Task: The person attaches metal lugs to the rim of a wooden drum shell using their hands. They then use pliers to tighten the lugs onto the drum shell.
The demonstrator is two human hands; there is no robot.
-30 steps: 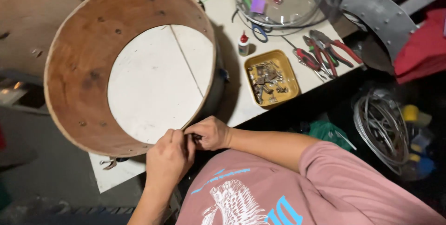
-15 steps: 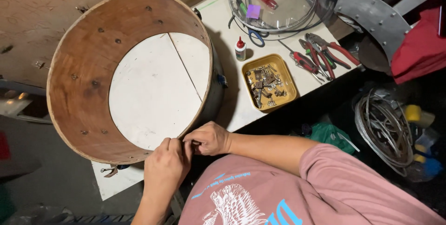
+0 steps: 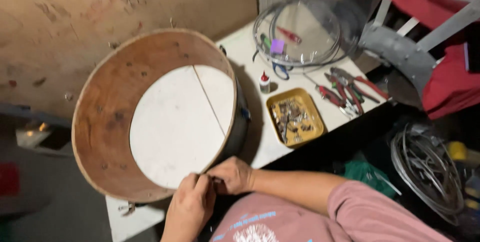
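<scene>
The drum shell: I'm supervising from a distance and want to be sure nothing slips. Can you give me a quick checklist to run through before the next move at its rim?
1. Drum shell rests on the white table: ok, though its left part hangs past the table edge.
2. Both hands at the near rim: ok; left hand and right hand meet there.
3. What the fingers pinch: cannot tell, too small and blurred.
4. Yellow tray of small metal parts clear of the shell: ok.
5. Pliers on the table, away from the hands: ok.
6. Glue bottle upright: ok.
</scene>
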